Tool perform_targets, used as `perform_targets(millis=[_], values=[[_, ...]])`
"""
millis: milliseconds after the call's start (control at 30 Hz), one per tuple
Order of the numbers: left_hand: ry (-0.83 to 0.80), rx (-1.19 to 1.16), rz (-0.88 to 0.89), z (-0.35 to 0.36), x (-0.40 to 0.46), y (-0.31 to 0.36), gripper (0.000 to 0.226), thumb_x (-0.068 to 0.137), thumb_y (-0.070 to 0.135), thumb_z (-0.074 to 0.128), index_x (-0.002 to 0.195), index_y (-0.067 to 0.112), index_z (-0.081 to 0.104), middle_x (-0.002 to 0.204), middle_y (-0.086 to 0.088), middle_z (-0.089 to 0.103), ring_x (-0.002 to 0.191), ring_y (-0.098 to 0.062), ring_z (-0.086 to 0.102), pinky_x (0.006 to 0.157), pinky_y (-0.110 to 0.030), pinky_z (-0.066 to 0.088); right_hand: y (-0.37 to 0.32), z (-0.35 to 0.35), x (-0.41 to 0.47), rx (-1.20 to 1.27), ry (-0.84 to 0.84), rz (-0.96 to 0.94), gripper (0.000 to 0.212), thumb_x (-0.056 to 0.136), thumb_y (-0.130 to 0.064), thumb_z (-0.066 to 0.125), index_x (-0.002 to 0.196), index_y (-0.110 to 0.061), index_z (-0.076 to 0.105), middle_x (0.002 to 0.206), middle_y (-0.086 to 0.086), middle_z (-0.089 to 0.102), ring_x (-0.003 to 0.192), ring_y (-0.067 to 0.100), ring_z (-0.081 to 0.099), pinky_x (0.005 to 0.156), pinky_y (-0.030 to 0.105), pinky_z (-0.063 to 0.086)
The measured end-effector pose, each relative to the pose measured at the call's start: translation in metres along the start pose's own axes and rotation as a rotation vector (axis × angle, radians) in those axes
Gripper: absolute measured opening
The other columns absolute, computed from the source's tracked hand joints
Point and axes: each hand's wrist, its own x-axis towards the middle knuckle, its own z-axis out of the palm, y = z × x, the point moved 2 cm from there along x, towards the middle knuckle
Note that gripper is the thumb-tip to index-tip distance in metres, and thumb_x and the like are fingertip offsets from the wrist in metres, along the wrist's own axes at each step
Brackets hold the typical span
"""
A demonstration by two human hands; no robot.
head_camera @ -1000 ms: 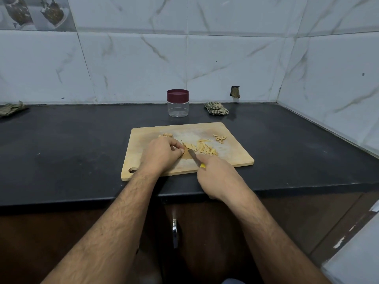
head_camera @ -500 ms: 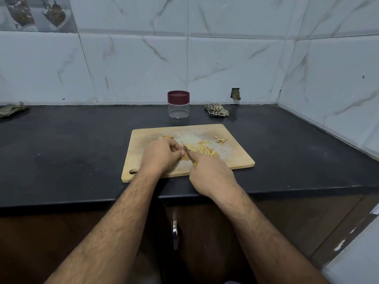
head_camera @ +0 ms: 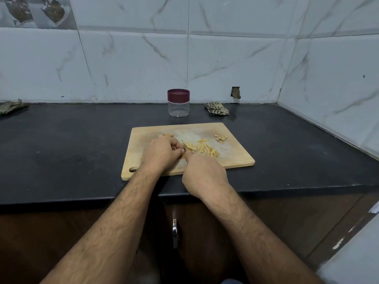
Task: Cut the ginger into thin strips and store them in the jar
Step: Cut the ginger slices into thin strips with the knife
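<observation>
Ginger strips (head_camera: pixel 202 149) just beyond hands (on board (head_camera: pixel 235 158))

Single head view, near, looking forward-down over counter (head_camera: pixel 61 156) toward wall.

The cutting board (head_camera: pixel 235 154) at centre frame is pale, matt wood. It lies on a dark, dull stone-like worktop (head_camera: pixel 71 152). Behind it, the jar (head_camera: pixel 178 107) is clear glossy plastic with a maroon plastic lid (head_camera: pixel 178 94). The wall tiles (head_camera: pixel 133 64) above are glossy and marble-veined. A crumpled checked cloth (head_camera: pixel 216 108) lies right of the jar.
</observation>
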Motion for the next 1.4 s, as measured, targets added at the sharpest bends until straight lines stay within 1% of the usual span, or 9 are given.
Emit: perform_targets(millis=[233,500,700,833,933,1033,1100,1267,1400], values=[[0.004,0.053,0.013,0.0,0.0,0.001,0.021,0.087,0.035,0.066,0.067,0.036,0.061,0.078,0.012,0.065,0.083,-0.014,0.061,0.071,-0.032,0.048,-0.002,0.0,0.004,-0.008,0.002,0.006,0.054,0.094,-0.012,0.05,0.145,-0.026,0.043,0.12,0.004,0.06,0.107,0.023,0.058,0.071,0.033,0.041],[0.008,0.083,0.009,0.0,-0.001,0.003,0.023,0.087,0.037,0.065,0.065,0.036,0.058,0.07,0.014,0.059,0.081,-0.015,0.06,0.068,-0.031,0.045,0.007,-0.002,-0.013,-0.036,-0.018,-0.023,0.059,0.093,-0.01,0.045,0.15,-0.026,0.036,0.124,0.005,0.06,0.112,0.026,0.056,0.073,0.034,0.04],[0.009,0.081,0.005,0.001,-0.002,0.003,0.023,0.087,0.038,0.065,0.065,0.037,0.058,0.071,0.015,0.058,0.08,-0.014,0.059,0.07,-0.032,0.047,0.017,-0.004,-0.025,-0.002,-0.037,-0.019,0.057,0.098,-0.016,0.043,0.152,-0.03,0.032,0.128,0.006,0.058,0.113,0.025,0.055,0.081,0.037,0.047],[0.007,0.075,0.014,0.0,-0.003,0.004,0.017,0.087,0.038,0.065,0.07,0.036,0.062,0.071,0.014,0.059,0.08,-0.014,0.06,0.071,-0.032,0.049,0.018,-0.003,-0.022,0.07,-0.045,-0.003,0.055,0.096,-0.015,0.041,0.149,-0.029,0.037,0.122,0.006,0.06,0.108,0.026,0.054,0.075,0.035,0.045],[0.013,0.071,0.015,-0.001,-0.003,0.004,0.014,0.088,0.037,0.064,0.073,0.035,0.063,0.07,0.016,0.059,0.08,-0.013,0.059,0.07,-0.031,0.048,0.022,-0.005,-0.021,0.177,-0.074,0.031,0.058,0.094,-0.014,0.04,0.149,-0.033,0.037,0.122,0.005,0.06,0.102,0.027,0.059,0.08,0.037,0.054],[0.022,0.072,0.019,-0.001,-0.004,0.004,0.013,0.088,0.036,0.064,0.075,0.036,0.063,0.07,0.017,0.058,0.079,-0.012,0.058,0.071,-0.031,0.048,0.027,-0.011,-0.021,0.223,-0.117,0.062,0.069,0.09,-0.008,0.041,0.152,-0.038,0.031,0.11,0.005,0.062,0.086,0.029,0.066,0.073,0.039,0.059],[0.025,0.073,0.018,-0.001,-0.004,0.005,0.013,0.089,0.036,0.063,0.076,0.035,0.063,0.07,0.017,0.058,0.079,-0.012,0.058,0.072,-0.031,0.049,0.03,-0.014,-0.02,0.218,-0.105,0.069,0.067,0.09,-0.009,0.04,0.151,-0.036,0.032,0.109,0.005,0.061,0.083,0.028,0.066,0.072,0.039,0.059],[0.026,0.03,0.005,-0.002,-0.006,0.005,0.01,0.089,0.032,0.063,0.079,0.033,0.065,0.072,0.016,0.06,0.08,-0.013,0.059,0.071,-0.03,0.048,0.026,-0.014,-0.021,0.215,-0.038,0.03,0.058,0.093,-0.014,0.036,0.148,-0.032,0.039,0.124,0.002,0.059,0.094,0.027,0.063,0.082,0.044,0.057],[0.081,-0.104,-0.041,-0.006,-0.008,0.004,0.008,0.087,0.022,0.06,0.083,0.03,0.063,0.074,0.014,0.06,0.082,-0.015,0.06,0.075,-0.03,0.048,0.022,-0.012,-0.018,0.153,-0.001,-0.004,0.058,0.095,-0.015,0.037,0.15,-0.035,0.035,0.138,-0.001,0.056,0.115,0.024,0.056,0.091,0.039,0.051]])
